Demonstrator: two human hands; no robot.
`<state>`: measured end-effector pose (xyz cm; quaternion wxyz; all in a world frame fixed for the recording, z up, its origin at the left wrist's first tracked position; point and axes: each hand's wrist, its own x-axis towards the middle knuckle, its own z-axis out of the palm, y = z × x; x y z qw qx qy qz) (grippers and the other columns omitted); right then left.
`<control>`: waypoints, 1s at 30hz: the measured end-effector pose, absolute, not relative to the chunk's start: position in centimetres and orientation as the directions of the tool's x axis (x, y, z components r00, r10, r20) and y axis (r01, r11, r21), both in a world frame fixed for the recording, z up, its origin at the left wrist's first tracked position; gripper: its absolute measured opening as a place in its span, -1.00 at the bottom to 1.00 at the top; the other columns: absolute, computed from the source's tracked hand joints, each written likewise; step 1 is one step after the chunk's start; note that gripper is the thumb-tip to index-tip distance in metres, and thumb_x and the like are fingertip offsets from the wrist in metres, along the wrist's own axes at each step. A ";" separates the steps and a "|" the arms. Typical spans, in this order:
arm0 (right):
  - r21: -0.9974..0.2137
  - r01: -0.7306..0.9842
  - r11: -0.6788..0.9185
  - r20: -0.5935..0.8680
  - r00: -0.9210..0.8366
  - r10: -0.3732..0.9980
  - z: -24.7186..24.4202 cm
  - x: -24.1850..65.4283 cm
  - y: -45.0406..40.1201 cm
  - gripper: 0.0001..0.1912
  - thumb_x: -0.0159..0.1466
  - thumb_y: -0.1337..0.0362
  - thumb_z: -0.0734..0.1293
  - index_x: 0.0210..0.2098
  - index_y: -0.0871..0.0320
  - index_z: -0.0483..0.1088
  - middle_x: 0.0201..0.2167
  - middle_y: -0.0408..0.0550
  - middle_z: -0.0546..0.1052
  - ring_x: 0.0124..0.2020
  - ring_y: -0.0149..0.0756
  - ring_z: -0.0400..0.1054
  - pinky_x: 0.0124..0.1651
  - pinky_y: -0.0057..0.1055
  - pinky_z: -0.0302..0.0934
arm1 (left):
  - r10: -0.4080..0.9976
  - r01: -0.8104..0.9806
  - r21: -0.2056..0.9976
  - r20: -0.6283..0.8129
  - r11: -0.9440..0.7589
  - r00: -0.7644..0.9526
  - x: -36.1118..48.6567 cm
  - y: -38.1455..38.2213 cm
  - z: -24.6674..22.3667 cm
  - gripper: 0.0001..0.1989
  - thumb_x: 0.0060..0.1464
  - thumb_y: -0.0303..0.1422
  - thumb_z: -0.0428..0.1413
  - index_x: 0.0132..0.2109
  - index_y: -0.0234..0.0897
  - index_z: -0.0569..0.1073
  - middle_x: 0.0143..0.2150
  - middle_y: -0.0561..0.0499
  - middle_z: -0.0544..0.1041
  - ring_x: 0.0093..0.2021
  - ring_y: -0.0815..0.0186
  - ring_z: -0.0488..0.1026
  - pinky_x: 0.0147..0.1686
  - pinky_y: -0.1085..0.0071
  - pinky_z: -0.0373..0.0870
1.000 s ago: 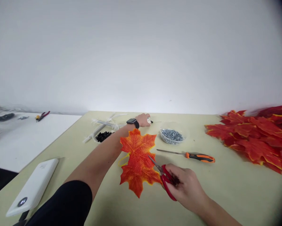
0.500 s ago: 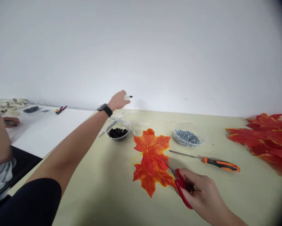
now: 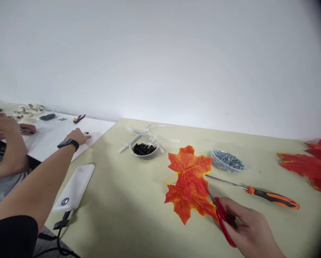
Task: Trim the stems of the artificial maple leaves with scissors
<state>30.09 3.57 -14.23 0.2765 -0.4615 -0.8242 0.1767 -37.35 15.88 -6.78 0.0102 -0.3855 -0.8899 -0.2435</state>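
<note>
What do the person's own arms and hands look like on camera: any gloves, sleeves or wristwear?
Both hands are bare, with no gloves. The left hand has a black smartwatch at its wrist, and a black short sleeve ends on that upper arm. The right hand shows no jewellery.

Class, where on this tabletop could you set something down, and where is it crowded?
Bare tabletop lies between the white power bank and the maple leaf, and between the screwdriver and the red leaves. It is crowded at the right hand and scissors, and by the bead bowl and screw bowl.
</note>
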 end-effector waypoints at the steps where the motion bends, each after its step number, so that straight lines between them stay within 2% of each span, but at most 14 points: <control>1: -0.545 0.659 0.518 0.291 -0.431 0.854 -14.3 30.2 3.6 -0.80 0.31 0.17 0.30 -0.39 0.09 0.47 -0.64 -0.21 0.36 -0.63 -0.43 0.17 -0.57 -0.57 0.15 | 0.671 0.679 0.440 0.203 0.588 -0.713 -38.0 15.5 -7.1 -0.09 -0.47 0.46 0.24 -0.44 -0.19 -0.01 -0.33 -0.08 0.46 0.15 -0.21 0.38 0.07 -0.10 0.26; 4: -0.576 0.668 0.472 0.306 -0.359 0.882 -14.3 29.8 3.4 -0.77 0.32 0.15 0.28 -0.41 0.09 0.45 -0.63 -0.21 0.34 -0.62 -0.42 0.16 -0.56 -0.56 0.14 | 0.654 0.658 0.476 0.205 0.584 -0.728 -39.1 14.8 -7.8 -0.06 -0.56 0.47 0.25 -0.44 -0.21 0.00 -0.26 -0.10 0.47 0.18 -0.27 0.33 0.11 -0.21 0.24; 8: -0.641 0.664 0.385 0.313 -0.232 0.921 -13.8 28.8 2.8 -0.75 0.31 0.13 0.27 -0.41 0.08 0.45 -0.63 -0.21 0.29 -0.60 -0.41 0.11 -0.54 -0.51 0.10 | 0.635 0.657 0.496 0.244 0.568 -0.733 -39.4 14.4 -8.3 -0.06 -0.54 0.49 0.22 -0.37 -0.24 0.12 -0.01 -0.20 0.46 0.29 -0.43 0.18 0.12 -0.49 0.09; 11: -0.681 0.645 0.348 0.289 -0.199 0.936 -13.6 28.4 2.7 -0.75 0.31 0.12 0.27 -0.40 0.09 0.47 -0.62 -0.19 0.28 -0.59 -0.41 0.10 -0.54 -0.51 0.08 | 0.623 0.687 0.478 0.315 0.548 -0.716 -38.5 14.9 -8.5 -0.02 -0.44 0.43 0.26 -0.10 -0.29 0.30 0.29 -0.32 0.30 0.38 -0.57 -0.05 0.14 -0.63 -0.12; 13: -0.700 0.632 0.334 0.273 -0.196 0.942 -13.6 28.4 2.8 -0.75 0.31 0.12 0.28 -0.40 0.10 0.47 -0.62 -0.18 0.28 -0.58 -0.41 0.10 -0.55 -0.50 0.06 | 0.634 0.734 0.442 0.378 0.516 -0.674 -36.9 15.8 -8.1 0.03 -0.30 0.29 0.32 0.15 -0.34 0.28 0.46 -0.36 0.07 0.44 -0.54 -0.22 0.25 -0.54 -0.26; 14: -0.707 0.624 0.332 0.266 -0.199 0.943 -13.6 28.5 2.8 -0.74 0.31 0.12 0.28 -0.41 0.11 0.46 -0.62 -0.18 0.28 -0.58 -0.41 0.09 -0.55 -0.50 0.06 | 0.640 0.761 0.422 0.416 0.493 -0.646 -35.7 16.3 -7.7 0.00 -0.18 0.21 0.32 0.25 -0.32 0.23 0.51 -0.32 -0.02 0.47 -0.44 -0.26 0.32 -0.44 -0.31; 15: -0.713 0.619 0.330 0.260 -0.204 0.944 -13.6 28.5 2.9 -0.74 0.30 0.12 0.28 -0.41 0.12 0.46 -0.62 -0.18 0.28 -0.58 -0.41 0.09 -0.56 -0.50 0.05 | 0.665 0.801 0.394 0.452 0.450 -0.595 -34.2 16.9 -7.0 -0.07 -0.06 0.10 0.30 0.31 -0.28 0.19 0.53 -0.27 -0.06 0.49 -0.35 -0.22 0.36 -0.35 -0.27; 17: -0.717 0.615 0.328 0.255 -0.207 0.945 -13.6 28.6 2.9 -0.75 0.29 0.12 0.29 -0.43 0.12 0.45 -0.61 -0.18 0.29 -0.57 -0.42 0.08 -0.56 -0.51 0.04 | 0.661 0.890 0.346 0.599 0.296 -0.452 -30.4 17.9 -5.0 -0.25 0.09 -0.11 0.24 0.35 -0.26 0.21 0.50 -0.30 0.04 0.46 -0.32 -0.07 0.34 -0.34 -0.13; 19: -0.716 0.616 0.329 0.261 -0.201 0.944 -13.5 28.7 3.0 -0.77 0.27 0.13 0.30 -0.44 0.12 0.45 -0.60 -0.17 0.30 -0.56 -0.42 0.09 -0.57 -0.52 0.04 | 0.598 0.924 0.355 0.712 0.144 -0.367 -25.4 18.3 -2.4 -0.39 0.13 -0.25 0.20 0.30 -0.21 0.29 0.41 -0.25 0.23 0.39 -0.25 0.09 0.31 -0.29 0.01; 22: -0.719 0.611 0.330 0.275 -0.186 0.943 -13.2 28.8 2.9 -0.80 0.25 0.16 0.30 -0.43 0.11 0.45 -0.60 -0.16 0.30 -0.56 -0.41 0.10 -0.60 -0.52 0.01 | 0.586 0.893 0.402 0.781 -0.204 -0.217 -16.4 17.0 1.0 -0.51 0.20 -0.35 0.13 0.26 -0.17 0.31 0.32 -0.16 0.34 0.29 -0.04 0.30 0.26 -0.06 0.28; 24: -0.717 0.612 0.334 0.291 -0.173 0.941 -13.0 28.9 2.9 -0.82 0.24 0.17 0.31 -0.43 0.10 0.46 -0.61 -0.16 0.29 -0.57 -0.40 0.10 -0.60 -0.51 0.02 | 0.683 0.760 0.513 0.719 -0.400 -0.126 -10.2 14.7 1.9 -0.51 0.25 -0.37 0.10 0.29 -0.09 0.26 0.29 -0.09 0.36 0.20 0.07 0.42 0.11 0.06 0.47; 26: -0.716 0.614 0.333 0.312 -0.145 0.939 -12.8 29.0 2.8 -0.83 0.23 0.18 0.33 -0.45 0.09 0.44 -0.61 -0.17 0.30 -0.56 -0.40 0.11 -0.58 -0.51 0.05 | 0.817 0.592 0.660 0.577 -0.463 -0.003 -4.6 12.0 1.3 -0.48 0.30 -0.31 0.11 0.34 0.02 0.19 0.31 -0.05 0.37 0.25 0.09 0.43 0.08 0.11 0.52; 28: -0.732 0.602 0.319 0.316 -0.115 0.942 -12.6 29.3 2.9 -0.81 0.23 0.18 0.33 -0.49 0.09 0.39 -0.61 -0.17 0.31 -0.55 -0.39 0.13 -0.56 -0.51 0.07 | 0.913 0.373 0.834 0.379 -0.408 0.151 -0.2 9.5 -0.4 -0.30 0.25 -0.18 0.23 0.41 0.10 0.09 0.40 -0.05 0.31 0.37 0.06 0.32 0.20 0.08 0.47; 30: -0.764 0.570 0.304 0.296 -0.108 0.949 -12.7 29.7 3.1 -0.79 0.25 0.18 0.33 -0.49 0.09 0.37 -0.60 -0.17 0.33 -0.54 -0.38 0.15 -0.53 -0.49 0.07 | 0.946 0.181 0.961 0.150 -0.207 0.287 2.7 7.9 -2.4 -0.03 0.07 -0.09 0.38 0.46 0.13 0.00 0.49 -0.07 0.19 0.46 0.07 0.18 0.39 0.08 0.29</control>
